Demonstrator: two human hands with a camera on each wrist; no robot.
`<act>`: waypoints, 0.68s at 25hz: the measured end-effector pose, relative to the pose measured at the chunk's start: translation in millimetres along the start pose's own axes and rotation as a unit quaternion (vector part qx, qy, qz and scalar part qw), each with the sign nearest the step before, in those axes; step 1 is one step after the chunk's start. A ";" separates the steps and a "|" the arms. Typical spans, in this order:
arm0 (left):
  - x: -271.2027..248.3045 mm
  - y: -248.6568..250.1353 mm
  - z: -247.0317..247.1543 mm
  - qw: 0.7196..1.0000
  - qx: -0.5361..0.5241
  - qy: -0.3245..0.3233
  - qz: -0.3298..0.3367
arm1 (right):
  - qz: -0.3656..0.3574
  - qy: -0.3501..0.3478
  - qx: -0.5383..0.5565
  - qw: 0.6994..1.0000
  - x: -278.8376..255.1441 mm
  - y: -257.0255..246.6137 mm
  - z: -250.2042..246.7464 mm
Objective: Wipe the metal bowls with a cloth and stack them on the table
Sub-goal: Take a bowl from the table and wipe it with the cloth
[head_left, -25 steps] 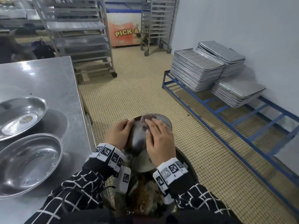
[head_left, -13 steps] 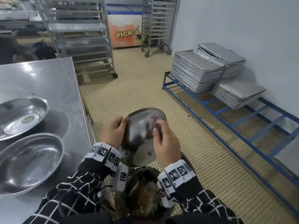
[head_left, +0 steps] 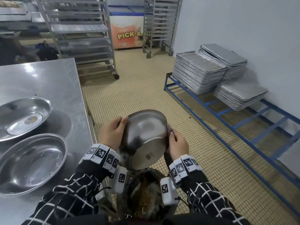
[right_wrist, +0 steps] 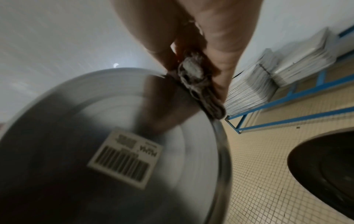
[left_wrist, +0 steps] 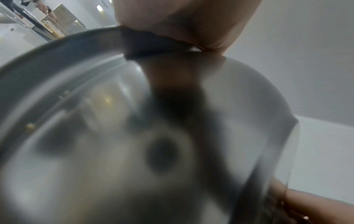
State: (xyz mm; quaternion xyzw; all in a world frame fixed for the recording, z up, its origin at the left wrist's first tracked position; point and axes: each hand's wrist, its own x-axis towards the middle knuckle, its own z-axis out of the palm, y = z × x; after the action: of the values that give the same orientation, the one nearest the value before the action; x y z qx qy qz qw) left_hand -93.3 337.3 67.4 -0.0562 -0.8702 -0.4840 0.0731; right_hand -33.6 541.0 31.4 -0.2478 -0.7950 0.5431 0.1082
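Observation:
I hold a round metal bowl [head_left: 144,137] tilted in the air beside the steel table [head_left: 48,82], its flat base with a barcode sticker [right_wrist: 125,159] turned toward me. My left hand [head_left: 112,132] grips the bowl's left rim [left_wrist: 57,45], thumb on the outside. My right hand [head_left: 177,143] pinches a grey cloth [right_wrist: 193,75] against the right rim. Two shallow metal bowls lie on the table: a far one [head_left: 24,117] and a near one [head_left: 30,163].
A dark tub [head_left: 146,195] with dirty contents stands on the tiled floor below my hands. Stacks of metal trays [head_left: 199,73] rest on a blue rack [head_left: 243,117] along the right wall. Wheeled shelf racks [head_left: 84,38] and a freezer [head_left: 126,34] stand behind.
The bowl has been lifted and turned, so its base now faces me. My right hand with the cloth slid from the bowl's top face to its right rim.

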 end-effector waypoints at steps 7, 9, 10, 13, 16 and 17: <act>0.5 4.6 9.4 0.999 -0.020 -0.030 -0.005 | -0.328 0.028 -0.197 0.923 -24.8 -31.4 36.9; 0.8 6.7 11.7 0.999 -0.029 -0.021 -0.007 | -0.300 0.059 -0.240 0.921 -20.2 -40.6 43.5; 1.8 6.4 11.6 0.999 -0.040 -0.019 -0.010 | -0.265 0.065 -0.238 0.932 -14.8 -43.6 43.0; 5.3 -2.9 8.8 0.998 -0.063 -0.019 -0.021 | -0.112 0.048 -0.099 0.988 6.6 -41.5 28.0; 7.4 -15.4 8.7 0.991 -0.129 -0.014 -0.046 | 0.062 0.040 0.070 0.995 17.3 -20.2 4.9; 7.9 -18.5 9.4 0.986 -0.156 -0.014 -0.056 | 0.086 0.036 0.079 0.992 17.3 -11.2 -0.7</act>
State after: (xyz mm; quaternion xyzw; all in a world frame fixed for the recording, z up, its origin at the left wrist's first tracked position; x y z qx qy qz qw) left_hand -104.9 335.8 48.5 -0.0251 -0.7865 -0.6166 0.0243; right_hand -51.2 547.2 40.3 -0.3252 -0.7208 0.6024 0.1087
